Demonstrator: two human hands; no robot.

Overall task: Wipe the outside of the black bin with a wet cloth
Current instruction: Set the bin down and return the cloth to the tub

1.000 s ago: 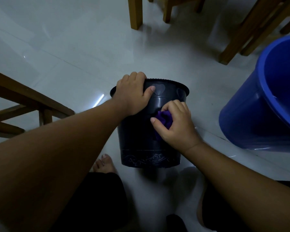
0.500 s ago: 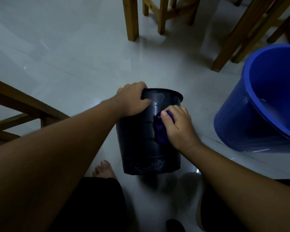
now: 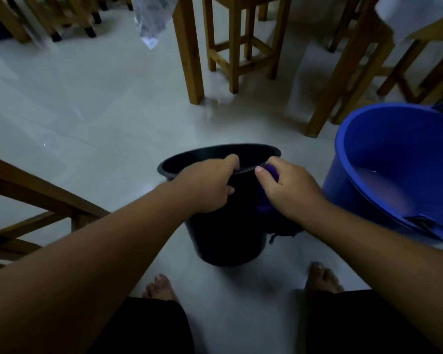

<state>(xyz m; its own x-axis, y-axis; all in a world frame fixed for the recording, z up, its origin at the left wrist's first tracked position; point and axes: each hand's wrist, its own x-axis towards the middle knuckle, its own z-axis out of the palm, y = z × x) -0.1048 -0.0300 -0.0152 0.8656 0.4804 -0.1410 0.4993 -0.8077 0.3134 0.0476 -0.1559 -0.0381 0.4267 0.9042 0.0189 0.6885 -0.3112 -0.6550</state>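
Observation:
The black bin (image 3: pixel 228 233) stands upright on the pale tiled floor between my bare feet. My left hand (image 3: pixel 207 185) grips its near rim, fingers hooked inside and thumb on the outer wall. My right hand (image 3: pixel 287 190) presses a purple cloth (image 3: pixel 265 204) against the bin's right outer side, just below the rim. Most of the cloth is hidden under that hand; a dark loose end hangs down by the bin's lower right.
A big blue bucket (image 3: pixel 348 149) with water in it stands close on the right. Wooden stool and table legs (image 3: pixel 189 52) stand beyond the bin. A wooden chair frame (image 3: pixel 36 195) lies at the left. My feet (image 3: pixel 159 287) are just in front of the bin.
The bin has come from tilted toward me to upright, so its opening shows. My right hand slid the cloth up and to the right side near the rim. The view has lifted.

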